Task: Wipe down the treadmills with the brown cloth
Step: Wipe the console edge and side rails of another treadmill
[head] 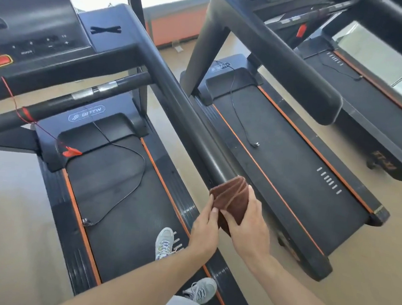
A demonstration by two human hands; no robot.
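Note:
A folded brown cloth (233, 199) is held in front of me, just below the end of the left treadmill's black right handrail (186, 112). My left hand (204, 229) pinches the cloth's left edge. My right hand (249, 224) grips its right side and underside. I stand on the belt of the left treadmill (119, 194), both grey shoes on its right rear part. A second treadmill (288, 164) runs alongside on the right, and part of a third (377, 99) shows at far right.
The left treadmill's console (35, 40) with a red stop button is at upper left. A red safety cord and clip (71, 152) hang onto its motor cover. Black cables lie loose on both belts. Tan floor strips separate the machines.

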